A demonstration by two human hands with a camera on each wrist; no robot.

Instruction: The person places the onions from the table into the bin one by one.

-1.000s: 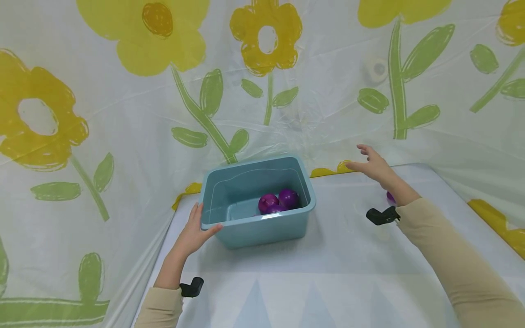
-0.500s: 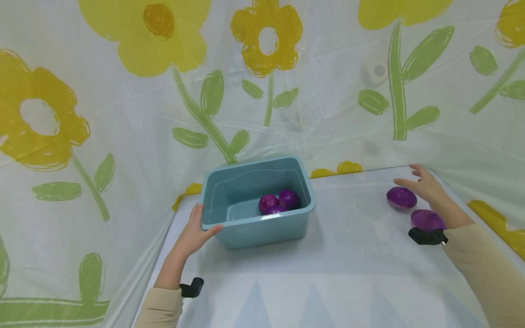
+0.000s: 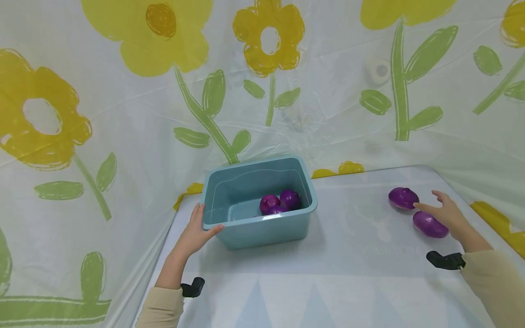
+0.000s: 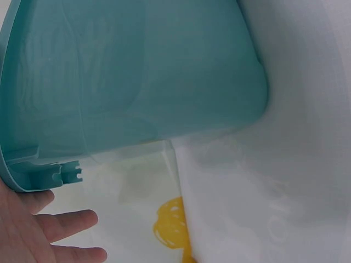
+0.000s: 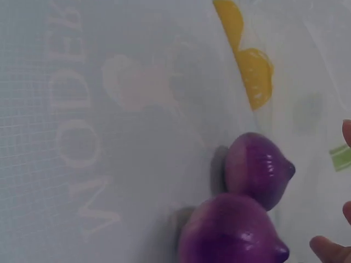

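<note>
A blue-green plastic bin (image 3: pixel 262 231) stands on the table, with several purple onions (image 3: pixel 290 199) at the right of its inside. My left hand (image 3: pixel 193 236) rests against its near left corner, thumb along the front and fingers at the left side. In the left wrist view, those fingers (image 4: pixel 67 223) are straight and spread below the bin's rim. Two more purple onions lie on the right: a farther one (image 3: pixel 404 198) and a nearer one (image 3: pixel 429 224). My right hand (image 3: pixel 450 217) is just beside the nearer onion, thumb and fingers apart, holding nothing.
A white cloth covers the table (image 3: pixel 348 255), with pale blue triangles at the front. Behind it hangs a flower-printed curtain (image 3: pixel 328 105), close to the bin's back. Black camera mounts (image 3: pixel 445 260) are worn on both wrists.
My right hand has moved right and toward me from above the table's back edge, uncovering the two loose onions. My left hand and the bin have stayed in place.
</note>
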